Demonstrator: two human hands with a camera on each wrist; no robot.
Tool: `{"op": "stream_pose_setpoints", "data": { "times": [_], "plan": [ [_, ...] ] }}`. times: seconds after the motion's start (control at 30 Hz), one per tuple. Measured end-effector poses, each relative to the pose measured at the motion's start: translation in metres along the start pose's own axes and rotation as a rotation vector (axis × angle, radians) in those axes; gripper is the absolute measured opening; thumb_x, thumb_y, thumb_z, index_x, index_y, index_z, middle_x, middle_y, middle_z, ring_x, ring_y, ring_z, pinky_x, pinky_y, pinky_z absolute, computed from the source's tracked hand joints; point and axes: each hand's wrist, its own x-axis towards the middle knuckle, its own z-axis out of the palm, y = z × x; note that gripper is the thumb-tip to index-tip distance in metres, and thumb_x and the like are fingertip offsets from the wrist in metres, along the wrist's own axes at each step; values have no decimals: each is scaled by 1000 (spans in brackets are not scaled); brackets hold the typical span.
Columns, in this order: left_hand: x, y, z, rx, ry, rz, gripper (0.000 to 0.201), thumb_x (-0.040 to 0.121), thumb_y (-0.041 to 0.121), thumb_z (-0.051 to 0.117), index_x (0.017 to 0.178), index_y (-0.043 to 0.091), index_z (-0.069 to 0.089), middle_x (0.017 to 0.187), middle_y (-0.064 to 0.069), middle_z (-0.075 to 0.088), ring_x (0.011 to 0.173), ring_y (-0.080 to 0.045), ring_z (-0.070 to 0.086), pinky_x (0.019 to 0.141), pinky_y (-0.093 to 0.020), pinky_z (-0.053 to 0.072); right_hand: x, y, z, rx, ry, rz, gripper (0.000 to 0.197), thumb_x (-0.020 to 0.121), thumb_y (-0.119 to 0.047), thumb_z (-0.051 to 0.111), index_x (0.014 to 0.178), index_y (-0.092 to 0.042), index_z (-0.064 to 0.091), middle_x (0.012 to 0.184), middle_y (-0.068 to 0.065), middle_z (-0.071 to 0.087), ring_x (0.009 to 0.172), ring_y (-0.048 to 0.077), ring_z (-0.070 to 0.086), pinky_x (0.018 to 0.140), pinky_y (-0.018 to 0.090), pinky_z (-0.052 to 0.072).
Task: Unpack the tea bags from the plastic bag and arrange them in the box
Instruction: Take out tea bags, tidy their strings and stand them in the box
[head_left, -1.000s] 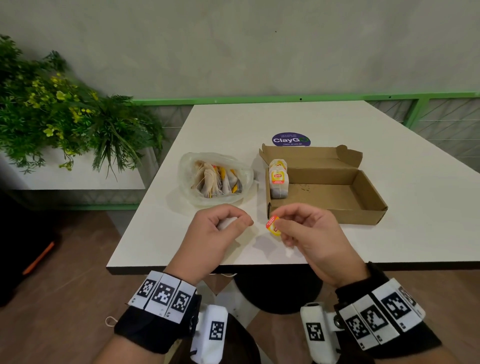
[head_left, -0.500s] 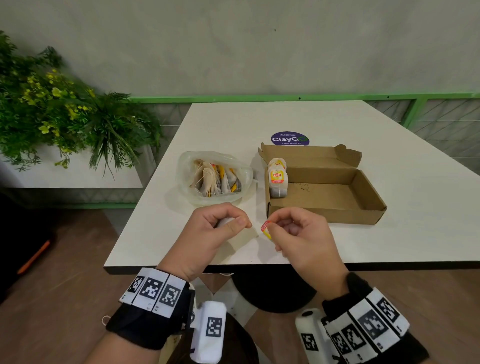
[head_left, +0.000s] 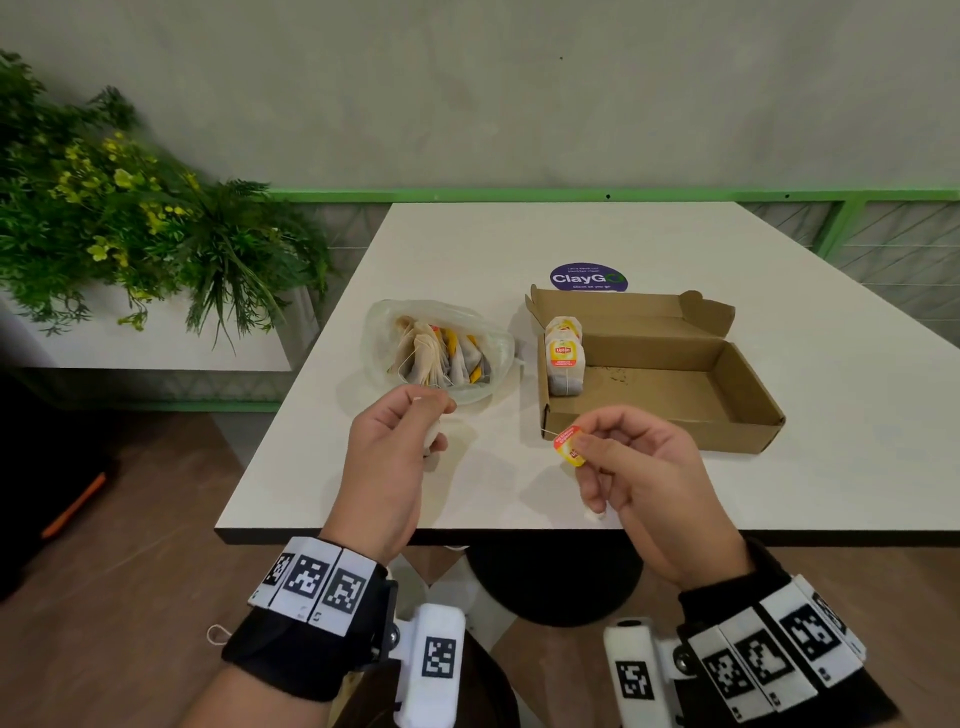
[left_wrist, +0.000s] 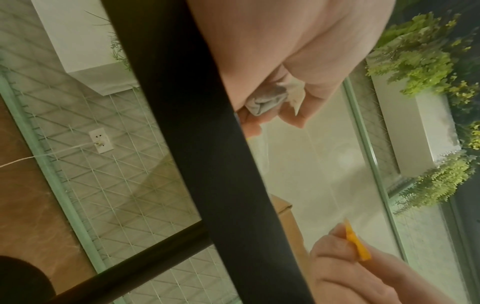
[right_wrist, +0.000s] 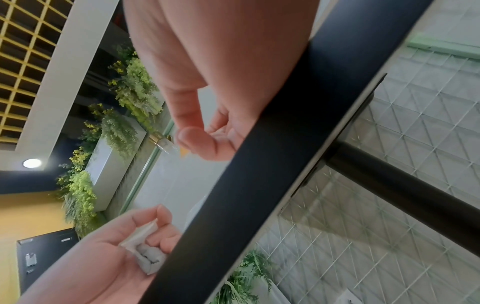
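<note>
Two hands work one tea bag above the near edge of the white tabletop (head_left: 675, 244). At far left, green foliage with yellow flowers (head_left: 130, 223) sits clear of the work. Left of centre, the left hand (head_left: 395, 457) has its grip curled around the crumpled white paper tea bag (left_wrist: 270, 98); the right-wrist view shows it bunched in the palm. Just beyond that hand lies the clear plastic bag (head_left: 441, 353), with more tea bags inside. To the right, the right hand (head_left: 639, 467) pinches the yellow-and-red paper tag (head_left: 569, 446) between thumb and fingertip; the string between tag and bag is too fine to trace. Further right and up the frame, the open brown cardboard box (head_left: 665, 384) lies with its long axis across the picture, a few tea bags standing upright at its left end and the rest bare. My judgement: the box lies up and right of the held bag, nearer the right hand, with nothing between.
</note>
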Motion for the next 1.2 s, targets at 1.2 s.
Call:
{"op": "stream_pose_setpoints", "data": {
  "times": [1.2],
  "plan": [
    [3,8,-7,-398,-326,-233,15,69,14,80,83,13,77,78,-5,72,66,-11,70,60,-21,57,-6,5,8,-437,-266,-23,7,85,-4,76,91,-7,75,82,11,74,68,23,62,61,30,53]
  ]
}}
